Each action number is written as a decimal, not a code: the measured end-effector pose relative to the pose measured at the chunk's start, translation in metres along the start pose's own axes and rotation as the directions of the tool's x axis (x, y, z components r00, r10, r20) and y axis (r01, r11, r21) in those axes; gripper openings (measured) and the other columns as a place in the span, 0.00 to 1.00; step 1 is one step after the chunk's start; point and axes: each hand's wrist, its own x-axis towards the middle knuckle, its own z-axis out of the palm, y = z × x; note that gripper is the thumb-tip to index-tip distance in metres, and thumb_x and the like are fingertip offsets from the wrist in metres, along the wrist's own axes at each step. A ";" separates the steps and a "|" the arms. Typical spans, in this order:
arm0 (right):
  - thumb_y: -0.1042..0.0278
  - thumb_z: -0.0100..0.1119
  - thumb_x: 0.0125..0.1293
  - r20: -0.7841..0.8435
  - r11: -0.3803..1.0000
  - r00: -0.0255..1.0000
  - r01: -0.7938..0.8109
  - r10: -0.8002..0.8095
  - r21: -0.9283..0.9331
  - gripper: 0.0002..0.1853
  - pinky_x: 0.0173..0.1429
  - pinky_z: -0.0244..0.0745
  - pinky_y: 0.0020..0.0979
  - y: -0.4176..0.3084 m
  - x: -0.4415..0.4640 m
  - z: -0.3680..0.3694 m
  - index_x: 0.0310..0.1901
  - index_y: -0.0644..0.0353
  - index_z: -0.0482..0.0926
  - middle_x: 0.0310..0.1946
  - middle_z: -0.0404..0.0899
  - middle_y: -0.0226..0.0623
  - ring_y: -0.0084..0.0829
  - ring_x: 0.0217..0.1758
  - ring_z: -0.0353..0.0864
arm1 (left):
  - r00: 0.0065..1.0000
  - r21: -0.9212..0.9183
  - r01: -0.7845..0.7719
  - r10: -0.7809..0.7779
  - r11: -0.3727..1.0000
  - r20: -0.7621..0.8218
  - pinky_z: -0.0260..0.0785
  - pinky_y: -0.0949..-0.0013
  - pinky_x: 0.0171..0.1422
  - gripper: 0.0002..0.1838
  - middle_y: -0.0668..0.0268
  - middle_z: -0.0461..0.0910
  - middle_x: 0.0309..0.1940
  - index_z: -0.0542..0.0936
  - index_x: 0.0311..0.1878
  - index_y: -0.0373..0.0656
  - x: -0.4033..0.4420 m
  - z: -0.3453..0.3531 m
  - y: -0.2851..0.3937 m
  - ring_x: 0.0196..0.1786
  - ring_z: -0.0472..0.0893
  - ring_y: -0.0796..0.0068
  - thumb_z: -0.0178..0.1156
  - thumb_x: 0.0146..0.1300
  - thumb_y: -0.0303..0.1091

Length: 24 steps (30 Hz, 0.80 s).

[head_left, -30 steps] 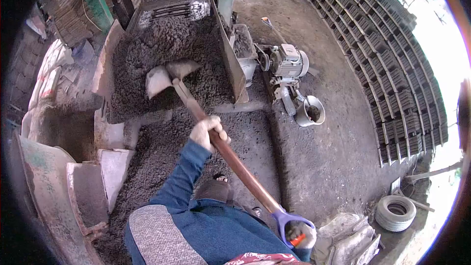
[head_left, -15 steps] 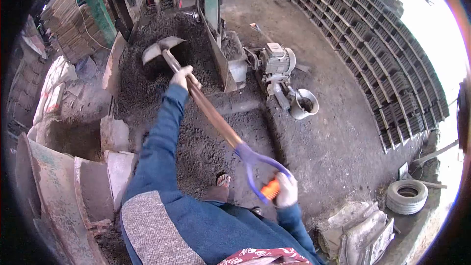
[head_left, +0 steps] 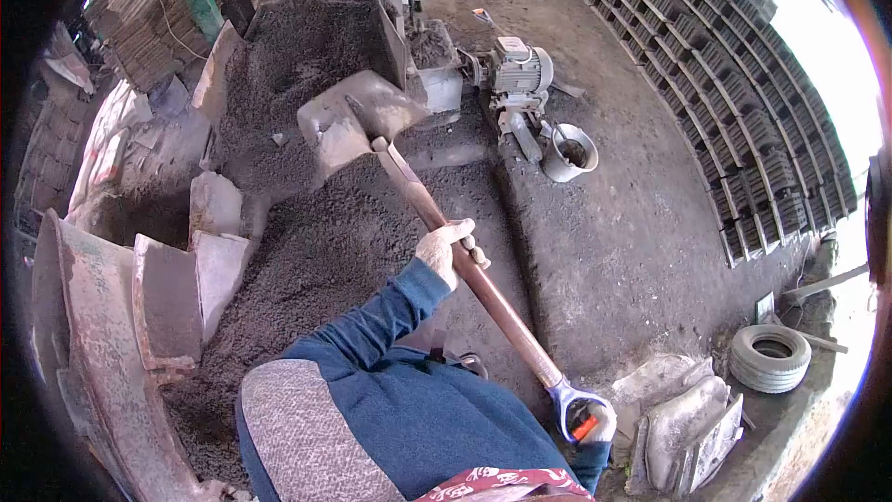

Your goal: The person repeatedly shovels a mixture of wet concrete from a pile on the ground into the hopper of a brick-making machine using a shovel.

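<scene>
A long-handled shovel point(head_left: 509, 314) slants across the view, its wide metal blade point(head_left: 344, 121) over the dark loose mix near the hopper. My left hand point(head_left: 451, 251) is closed round the middle of the wooden shaft. At the shaft's lower end, my right hand point(head_left: 601, 423) is wrapped on the orange grip of the purple-blue D-shaped handle point(head_left: 564, 397). No heap of mix shows on the blade. Dark granular mix point(head_left: 316, 260) covers the floor in front of me, and more lies in the hopper point(head_left: 297, 46).
An electric motor point(head_left: 520, 70) and a bucket point(head_left: 570, 154) with dark contents stand right of the hopper. Racks of stacked blocks point(head_left: 706, 102) line the right side. A tyre point(head_left: 769, 358) and crumpled sacks point(head_left: 683, 418) lie lower right. Rusty metal sheets point(head_left: 102, 316) rise at left.
The shovel has come back out of the hopper toward me and to the right. My left hand has moved nearer my body; my right hand has gone down and right with the handle.
</scene>
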 end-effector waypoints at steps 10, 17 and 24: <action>0.67 0.56 0.53 0.135 0.992 0.984 -0.107 0.116 -0.073 0.09 0.23 0.73 0.35 -0.053 -0.044 0.109 0.24 0.64 0.72 0.19 0.74 0.42 0.33 0.17 0.72 | 0.989 0.054 -0.149 0.149 0.987 -0.007 0.72 0.47 0.34 0.09 0.68 0.75 0.21 0.73 0.32 0.50 0.044 -0.039 0.043 0.21 0.76 0.61 0.63 0.62 0.39; 0.65 0.58 0.54 0.324 0.974 0.945 0.019 0.056 -0.225 0.11 0.31 0.73 0.32 -0.036 -0.032 0.086 0.26 0.66 0.77 0.21 0.78 0.39 0.32 0.23 0.77 | 0.971 0.056 -0.239 0.239 0.969 0.014 0.72 0.50 0.32 0.11 0.68 0.75 0.20 0.73 0.33 0.50 0.052 -0.055 0.032 0.19 0.75 0.63 0.62 0.64 0.43; 0.64 0.62 0.54 0.435 0.936 0.897 0.084 0.078 -0.341 0.12 0.36 0.72 0.28 -0.039 -0.022 0.072 0.31 0.66 0.81 0.26 0.82 0.35 0.26 0.28 0.77 | 0.959 0.083 -0.284 0.283 0.955 0.024 0.71 0.50 0.31 0.14 0.68 0.75 0.20 0.74 0.33 0.50 0.045 -0.057 0.032 0.19 0.75 0.63 0.63 0.64 0.49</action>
